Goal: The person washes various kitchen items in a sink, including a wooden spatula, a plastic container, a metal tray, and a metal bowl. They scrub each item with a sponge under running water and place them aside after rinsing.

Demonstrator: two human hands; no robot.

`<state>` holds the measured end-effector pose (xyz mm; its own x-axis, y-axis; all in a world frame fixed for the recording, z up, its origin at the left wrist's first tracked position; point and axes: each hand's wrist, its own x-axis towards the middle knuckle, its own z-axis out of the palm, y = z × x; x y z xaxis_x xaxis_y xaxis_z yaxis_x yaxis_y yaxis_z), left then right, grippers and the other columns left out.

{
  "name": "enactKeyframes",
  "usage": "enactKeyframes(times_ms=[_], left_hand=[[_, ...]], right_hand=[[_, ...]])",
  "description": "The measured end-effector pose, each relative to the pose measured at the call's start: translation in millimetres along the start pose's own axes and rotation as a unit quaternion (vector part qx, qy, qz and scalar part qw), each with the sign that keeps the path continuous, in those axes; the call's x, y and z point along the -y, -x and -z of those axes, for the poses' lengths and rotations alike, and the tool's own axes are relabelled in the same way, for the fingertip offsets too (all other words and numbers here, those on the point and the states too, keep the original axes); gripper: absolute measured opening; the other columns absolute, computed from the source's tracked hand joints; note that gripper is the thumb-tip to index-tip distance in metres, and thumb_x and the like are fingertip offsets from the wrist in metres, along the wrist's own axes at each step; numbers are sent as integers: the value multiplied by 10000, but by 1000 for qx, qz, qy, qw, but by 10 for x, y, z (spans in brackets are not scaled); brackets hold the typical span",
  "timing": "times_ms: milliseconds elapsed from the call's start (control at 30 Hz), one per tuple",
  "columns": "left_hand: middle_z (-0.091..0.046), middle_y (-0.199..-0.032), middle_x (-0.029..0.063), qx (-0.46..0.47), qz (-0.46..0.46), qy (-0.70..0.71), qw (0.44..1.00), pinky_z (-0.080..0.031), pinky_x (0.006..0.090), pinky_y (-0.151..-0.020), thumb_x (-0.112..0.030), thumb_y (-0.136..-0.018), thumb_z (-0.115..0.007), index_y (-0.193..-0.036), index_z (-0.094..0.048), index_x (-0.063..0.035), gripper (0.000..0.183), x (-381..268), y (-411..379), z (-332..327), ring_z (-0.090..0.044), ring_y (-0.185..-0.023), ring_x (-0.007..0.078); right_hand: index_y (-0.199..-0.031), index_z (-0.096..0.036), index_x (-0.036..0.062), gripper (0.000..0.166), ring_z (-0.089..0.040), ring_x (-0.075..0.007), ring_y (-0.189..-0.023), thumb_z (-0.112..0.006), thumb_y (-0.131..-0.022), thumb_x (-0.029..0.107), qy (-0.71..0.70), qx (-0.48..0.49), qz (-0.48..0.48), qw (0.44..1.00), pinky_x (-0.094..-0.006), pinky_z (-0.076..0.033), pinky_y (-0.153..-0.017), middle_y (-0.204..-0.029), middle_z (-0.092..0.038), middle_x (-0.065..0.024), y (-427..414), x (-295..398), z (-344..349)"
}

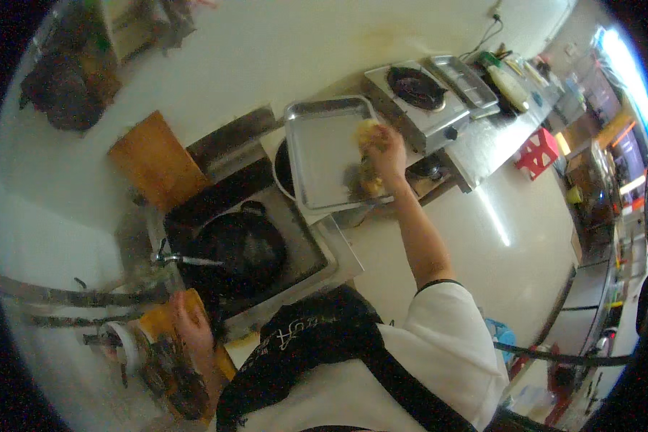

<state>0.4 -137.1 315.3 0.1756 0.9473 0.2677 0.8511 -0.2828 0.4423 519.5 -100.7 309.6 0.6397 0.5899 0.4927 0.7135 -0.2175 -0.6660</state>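
Observation:
My right hand is over the right side of a shallow metal tray, its fingers closed around a soft-looking pale yellow item. Blur hides whether that item is a sponge or food. The tray's inside reflects the hand and the yellow colour. At the lower left, my left hand lies against an orange-brown board-like surface, beside the sink edge. Whether its fingers grip that surface is not clear. Between the two hands a black wok or pan sits in the sink, under the faucet.
A wooden cutting board leans on the wall behind the sink. Right of the tray stand a gas burner and a smaller metal tray. A white container is at lower left. A red crate-like box stands beyond the counter.

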Motion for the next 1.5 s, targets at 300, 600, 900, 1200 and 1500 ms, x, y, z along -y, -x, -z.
enactKeyframes(times_ms=[300, 600, 900, 1200, 1500], left_hand=[[-437, -1164, 126, 34, -90, 49, 994, -309, 368, -921, -77, -809, -471, -1125, -453, -56, 318, -316, -198, -224, -358, -1134, 279], [-467, -1121, 134, 115, -63, 11, 991, -339, 352, -889, -122, -780, -514, -1061, -505, -47, 291, -361, -194, -377, -415, -1064, 289], [-498, -1086, 110, 135, -57, 29, 989, -387, 369, -824, -187, -779, -513, -1054, -517, -77, 296, -470, -270, -405, -441, -1029, 298], [-514, -1048, 125, 122, -14, 60, 991, -383, 361, -821, -159, -776, -518, -1062, -502, -66, 301, -315, -5, -486, -467, -976, 292], [-568, -965, 94, 140, 147, 402, 893, -441, 264, -710, -189, -829, -478, -1048, -513, -35, 270, -361, -147, -925, -556, -817, 167]], right_hand=[[-1032, -504, 32, 434, -517, -180, -847, -663, -681, 233, -180, -247, -212, 928, -286, -418, -731, -969, -554, -78, -866, -1154, 1552], [-1122, -433, 48, 509, -496, -326, -928, -602, -715, 304, 224, -77, -34, 971, -378, -406, -767, -1003, -519, -187, -1239, -1204, 1521], [-836, -604, 86, 343, -582, -260, -755, -602, -664, 383, 185, 404, 16, 896, -352, -464, -634, -825, -605, -104, -26, 179, -537], [-808, -614, 53, 345, -582, -277, -671, -571, -682, 371, 171, 448, -18, 877, -361, -456, -585, -756, -610, -127, 25, -277, -1131], [-815, -579, 12, 193, -520, -126, -629, -551, -774, 198, -225, 472, -6, 852, -260, -413, -588, -709, -591, -65, 1016, 1522, -1000]])
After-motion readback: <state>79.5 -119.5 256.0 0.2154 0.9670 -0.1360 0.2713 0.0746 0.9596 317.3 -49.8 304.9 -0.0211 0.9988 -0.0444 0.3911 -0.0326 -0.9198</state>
